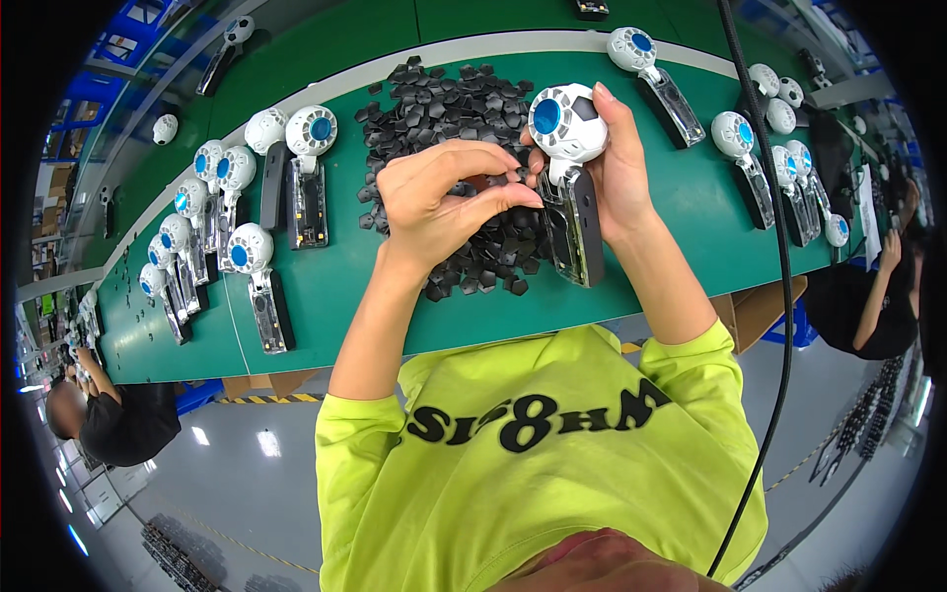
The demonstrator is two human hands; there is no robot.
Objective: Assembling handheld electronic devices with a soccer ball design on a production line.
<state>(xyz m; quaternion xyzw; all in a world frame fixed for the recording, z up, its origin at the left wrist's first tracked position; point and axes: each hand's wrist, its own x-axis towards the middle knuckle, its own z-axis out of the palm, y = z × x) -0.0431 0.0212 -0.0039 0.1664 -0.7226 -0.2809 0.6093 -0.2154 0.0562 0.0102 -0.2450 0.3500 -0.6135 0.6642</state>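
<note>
My right hand [625, 170] is wrapped round a handheld fan [576, 222], fingers behind its neck and thumb up beside the head. The fan's round white head has dark patches like a football and a blue disc facing left. Its handle is black, with a see-through side. My left hand [434, 197] is closed in a pinch, thumb and forefinger tips close to the fan's neck. Whatever sits between those fingertips is too small to make out. Beneath and beyond my left hand spreads a heap of black five-sided pieces [424, 118].
Several similar fans lie on the green table [326, 306] to the left, such as one fan [263, 286]. Another fan [656, 84] lies at the far right. A black cable [779, 247] hangs down on the right. People [123, 424] work at both sides.
</note>
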